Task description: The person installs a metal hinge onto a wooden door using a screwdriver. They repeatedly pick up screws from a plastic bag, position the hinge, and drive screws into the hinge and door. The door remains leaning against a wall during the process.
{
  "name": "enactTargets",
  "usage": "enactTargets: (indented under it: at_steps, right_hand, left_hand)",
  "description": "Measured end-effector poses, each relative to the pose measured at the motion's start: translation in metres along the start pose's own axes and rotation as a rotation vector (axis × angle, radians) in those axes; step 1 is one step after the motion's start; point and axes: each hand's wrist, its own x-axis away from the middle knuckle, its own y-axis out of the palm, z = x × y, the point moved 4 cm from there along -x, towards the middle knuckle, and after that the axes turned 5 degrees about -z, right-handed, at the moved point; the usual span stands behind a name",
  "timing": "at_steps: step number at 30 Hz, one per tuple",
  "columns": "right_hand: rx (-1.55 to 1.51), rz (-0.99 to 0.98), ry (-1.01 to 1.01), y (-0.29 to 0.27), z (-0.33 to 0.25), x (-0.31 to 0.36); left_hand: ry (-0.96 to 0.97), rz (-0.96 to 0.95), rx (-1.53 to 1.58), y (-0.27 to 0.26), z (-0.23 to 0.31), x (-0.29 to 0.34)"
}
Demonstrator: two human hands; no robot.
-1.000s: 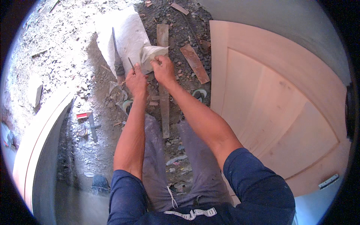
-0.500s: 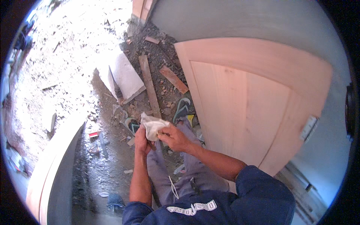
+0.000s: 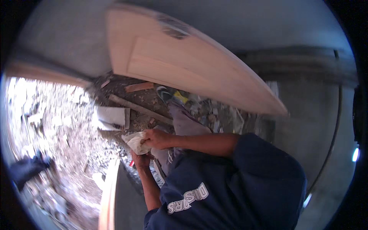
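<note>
A crumpled, off-white bag point(image 3: 134, 141), thin and soft-looking, is held in front of my body above the littered ground. My right hand point(image 3: 158, 138) grips its right side, fingers pinched into the folds. Below it, my left hand point(image 3: 142, 159) is closed around the bag's lower end, though most of those fingers are hidden. The bag's contents, if any, do not show. My sandalled foot point(image 3: 164, 93) stands beyond my right forearm, beside a yellow scrap point(image 3: 180, 96).
A pale wooden door panel point(image 3: 184, 65) with a metal hinge point(image 3: 172, 27) stands across the far side. A white block point(image 3: 111, 117), a long plank point(image 3: 140, 109) and a reddish board point(image 3: 138, 87) lie on rubble. Another wooden edge point(image 3: 109, 195) rises at lower left.
My view has swung round to the right, so the door panel now lies across the top. Both hands still hold the bag, which sits slightly further left and lower in view.
</note>
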Motion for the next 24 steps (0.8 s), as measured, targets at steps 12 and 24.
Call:
enactTargets:
  at_steps: [12,24]
  right_hand:
    - [0.404,0.420,0.204,-0.050,-0.072,0.032]
    - [0.524,0.502,0.022,-0.056,-0.073,0.016]
  left_hand:
    - [-0.139,-0.190,-0.392,0.050,0.057,-0.022]
    - [-0.070,-0.250,-0.292,0.088,0.059,0.000]
